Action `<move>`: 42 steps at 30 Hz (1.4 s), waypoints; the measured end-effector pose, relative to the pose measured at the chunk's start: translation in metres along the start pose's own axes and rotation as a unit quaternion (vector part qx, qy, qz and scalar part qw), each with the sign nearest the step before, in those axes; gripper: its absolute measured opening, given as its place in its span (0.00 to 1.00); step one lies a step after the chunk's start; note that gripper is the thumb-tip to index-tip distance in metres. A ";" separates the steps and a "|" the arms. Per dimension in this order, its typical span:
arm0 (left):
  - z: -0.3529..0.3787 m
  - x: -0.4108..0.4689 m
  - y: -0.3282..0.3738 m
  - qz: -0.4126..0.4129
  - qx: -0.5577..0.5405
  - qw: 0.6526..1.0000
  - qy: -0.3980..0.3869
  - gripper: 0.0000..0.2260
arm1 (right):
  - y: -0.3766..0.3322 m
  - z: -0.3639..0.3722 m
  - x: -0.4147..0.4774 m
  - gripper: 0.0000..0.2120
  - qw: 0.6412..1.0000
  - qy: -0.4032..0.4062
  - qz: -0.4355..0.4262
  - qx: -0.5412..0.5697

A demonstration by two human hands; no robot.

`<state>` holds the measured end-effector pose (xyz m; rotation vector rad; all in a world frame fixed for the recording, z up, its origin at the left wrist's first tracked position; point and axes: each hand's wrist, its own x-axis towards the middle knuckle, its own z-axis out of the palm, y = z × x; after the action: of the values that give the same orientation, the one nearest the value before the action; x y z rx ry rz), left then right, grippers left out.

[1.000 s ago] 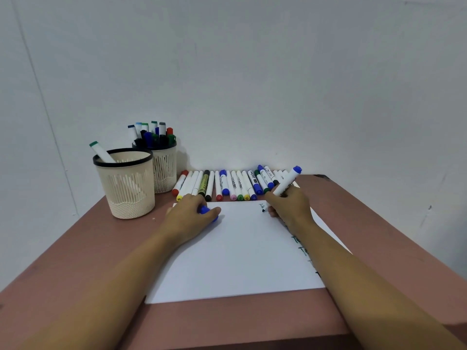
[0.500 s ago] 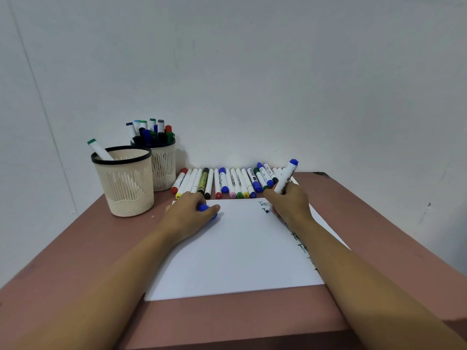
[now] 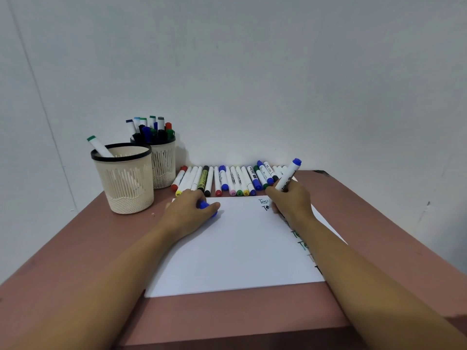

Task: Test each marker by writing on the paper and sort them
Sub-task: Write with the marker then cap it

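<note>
Gripping a white marker with a blue end (image 3: 288, 176) in the right hand (image 3: 290, 204), fingers curled tight round the barrel, writing end down at the far right corner of the paper (image 3: 235, 248), right next to a couple of handwritten "Te" marks (image 3: 263, 201). Tilting the blue end up and away from the paper. Pinching a blue cap (image 3: 206, 206) in the left hand (image 3: 188, 210), fingers curled over it, resting on the paper's far left part. More scribbled lines down the paper's right edge, partly hidden under the forearm. Just past the paper's far edge, a row of markers (image 3: 227, 180) lying side by side on the brown table (image 3: 75, 248). Off past the paper's far left corner, two cream mesh cups: nearer cup (image 3: 126, 183) with one green-ended marker (image 3: 98, 145) leaning in it, farther cup (image 3: 164, 165) packed with upright markers.
</note>
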<state>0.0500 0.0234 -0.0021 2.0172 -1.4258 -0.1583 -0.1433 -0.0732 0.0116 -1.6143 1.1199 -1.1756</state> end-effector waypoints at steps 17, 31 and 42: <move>0.000 0.000 -0.001 0.000 -0.001 1.000 0.000 0.13 | -0.001 0.000 -0.001 0.11 0.999 0.038 0.002 -0.008; 0.000 0.001 -0.001 0.007 0.000 1.000 -0.001 0.13 | 0.000 0.000 0.000 0.11 0.996 0.083 0.001 0.009; -0.001 -0.001 0.001 0.003 0.007 1.000 -0.001 0.13 | 0.001 0.000 0.001 0.15 0.997 0.076 -0.006 -0.008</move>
<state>0.0495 0.0241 -0.0010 2.0243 -1.4390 -0.1478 -0.1435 -0.0742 0.0109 -1.5666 1.2201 -1.3169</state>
